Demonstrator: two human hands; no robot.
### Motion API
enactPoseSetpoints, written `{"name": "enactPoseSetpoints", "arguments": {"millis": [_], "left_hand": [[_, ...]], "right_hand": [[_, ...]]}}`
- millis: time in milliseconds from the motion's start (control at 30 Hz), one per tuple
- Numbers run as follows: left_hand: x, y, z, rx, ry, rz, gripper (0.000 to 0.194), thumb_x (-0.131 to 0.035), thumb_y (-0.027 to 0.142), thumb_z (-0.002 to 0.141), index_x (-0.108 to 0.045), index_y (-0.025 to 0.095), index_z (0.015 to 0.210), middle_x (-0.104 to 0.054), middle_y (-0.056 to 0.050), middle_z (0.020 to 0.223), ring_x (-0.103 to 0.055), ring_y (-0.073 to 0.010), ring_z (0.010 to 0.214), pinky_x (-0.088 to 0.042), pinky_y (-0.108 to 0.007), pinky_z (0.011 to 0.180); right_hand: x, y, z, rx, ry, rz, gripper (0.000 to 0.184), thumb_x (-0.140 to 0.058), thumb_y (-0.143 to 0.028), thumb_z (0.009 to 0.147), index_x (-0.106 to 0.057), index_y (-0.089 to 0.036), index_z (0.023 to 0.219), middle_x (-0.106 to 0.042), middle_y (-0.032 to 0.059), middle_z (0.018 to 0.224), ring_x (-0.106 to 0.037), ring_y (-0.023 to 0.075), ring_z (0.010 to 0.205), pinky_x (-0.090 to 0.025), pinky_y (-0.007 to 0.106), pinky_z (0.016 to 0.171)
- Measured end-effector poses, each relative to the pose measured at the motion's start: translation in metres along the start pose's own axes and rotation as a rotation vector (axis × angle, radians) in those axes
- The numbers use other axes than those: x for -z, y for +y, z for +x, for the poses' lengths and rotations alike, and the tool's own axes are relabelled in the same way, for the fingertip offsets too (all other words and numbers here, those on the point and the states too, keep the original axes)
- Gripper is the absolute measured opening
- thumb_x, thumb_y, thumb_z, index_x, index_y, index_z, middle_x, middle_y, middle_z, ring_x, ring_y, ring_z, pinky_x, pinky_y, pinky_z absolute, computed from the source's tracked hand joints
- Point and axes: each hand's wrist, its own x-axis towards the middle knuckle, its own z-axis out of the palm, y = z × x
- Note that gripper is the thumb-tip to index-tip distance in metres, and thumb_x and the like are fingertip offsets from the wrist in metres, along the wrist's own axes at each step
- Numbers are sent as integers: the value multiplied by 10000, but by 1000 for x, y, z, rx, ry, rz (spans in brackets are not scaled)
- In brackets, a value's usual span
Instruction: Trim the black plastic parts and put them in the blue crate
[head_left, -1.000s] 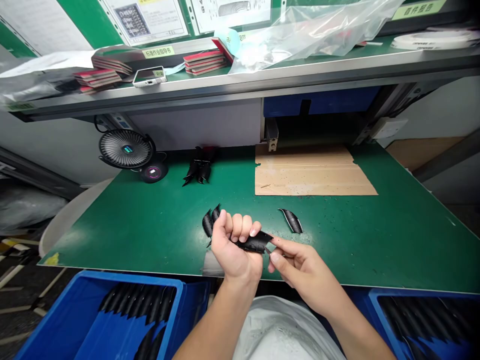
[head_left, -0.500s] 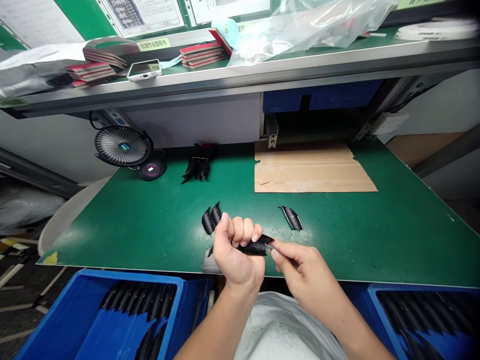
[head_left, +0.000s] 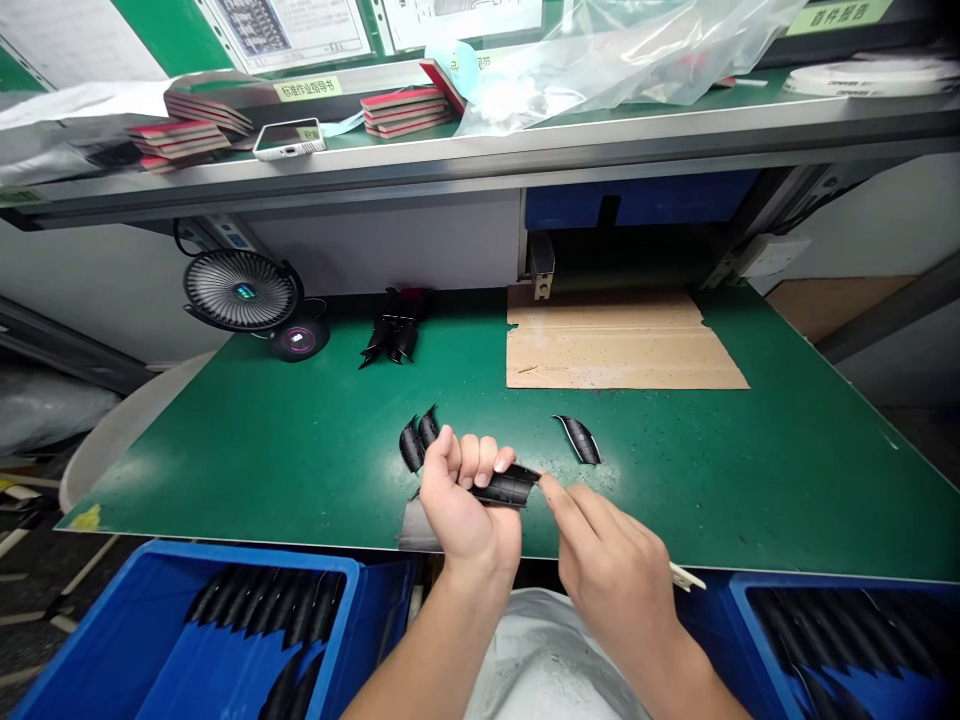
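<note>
My left hand (head_left: pixel 465 495) is closed in a fist around a black curved plastic piece (head_left: pixel 511 487), whose end sticks out to the right. My right hand (head_left: pixel 607 570) is closed in a pinch around a thin pale-handled tool (head_left: pixel 687 577). Its fingertips meet the free end of the black piece, and the tool's tip is hidden there. Both hands hover over the near edge of the green table (head_left: pixel 750 470). Two similar black pieces (head_left: pixel 416 440) lie just behind my left hand. A single one (head_left: pixel 579 438) lies behind my right fingers.
A pile of black pieces (head_left: pixel 391 335) lies at the back beside a small fan (head_left: pixel 240 292). A cardboard sheet (head_left: pixel 622 340) covers the back right. Blue bins of black pieces stand below the edge at left (head_left: pixel 150 640) and right (head_left: pixel 862 630). A shelf above holds a phone (head_left: pixel 289 138).
My right hand has turned so its back faces up, and the tool's pale handle now shows behind it. My left hand keeps its grip on the black piece, barely shifted.
</note>
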Motion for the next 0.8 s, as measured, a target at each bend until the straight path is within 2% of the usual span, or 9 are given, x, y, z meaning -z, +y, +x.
{"name": "enactPoseSetpoints", "arguments": {"millis": [67,133,200,267,333,367,500,633,800], "left_hand": [[1,1,3,21,-4,-28,462,-560,218,789,-148,195,581,-111,77,511,-167,-68,427,-313,-212,464],[2,0,4,56,-40,-49,450,-555,211,794,-161,194,577,-119,78,506,-174,-67,428,-319,-214,470],[5,-4,5,115,-109,-61,442,-548,220,806,-175,193,572,-131,78,498,-184,-66,426,-323,-217,470],[10,-7,9,169,-148,-83,436,-543,225,815,-185,192,568,-137,79,490,-192,-63,421,-322,-216,466],[18,-7,15,226,-119,-136,434,-537,215,813,-179,193,567,-132,83,484,-202,-56,410,-327,-207,466],[22,-6,19,256,-88,-169,434,-530,206,810,-170,194,567,-131,85,481,-213,-51,406,-334,-201,471],[32,9,34,307,-9,-240,409,-496,177,799,-156,196,572,-161,86,473,-268,-36,391,-357,-181,485],[28,17,33,313,-51,-257,397,-496,172,798,-169,197,574,-167,89,470,-283,-34,389,-364,-173,488],[26,9,30,300,-133,-184,411,-538,199,782,-185,197,570,-160,90,476,-272,-42,389,-363,-182,478]], "right_hand": [[-4,2,-1,-36,109,151,392,-451,-110,889,-558,-202,1255,-654,70,896,-588,185,751,-405,280,663],[-7,3,6,-218,121,409,348,-551,-214,879,-571,-199,1226,-648,62,907,-579,175,727,-433,271,646],[-9,3,16,-424,-15,665,289,-599,-329,859,-628,-175,1101,-642,45,850,-557,159,674,-438,254,598],[-9,5,25,-523,-200,826,263,-590,-401,854,-666,-158,921,-631,23,752,-530,145,621,-421,242,566],[-8,7,27,-523,-297,842,300,-568,-431,860,-667,-156,793,-615,10,671,-499,133,575,-392,233,540],[-8,8,24,-520,-288,798,312,-561,-439,863,-665,-159,771,-616,8,654,-487,129,556,-380,231,531],[-7,13,8,-537,-129,608,323,-527,-453,884,-647,-173,775,-641,23,671,-468,127,519,-371,235,518],[-8,6,12,-502,-140,689,376,-520,-493,881,-656,-172,740,-630,34,665,-471,136,529,-362,245,504],[-14,-5,30,-458,-278,797,370,-539,-473,872,-665,-166,707,-585,10,623,-457,130,554,-353,240,505]]}}
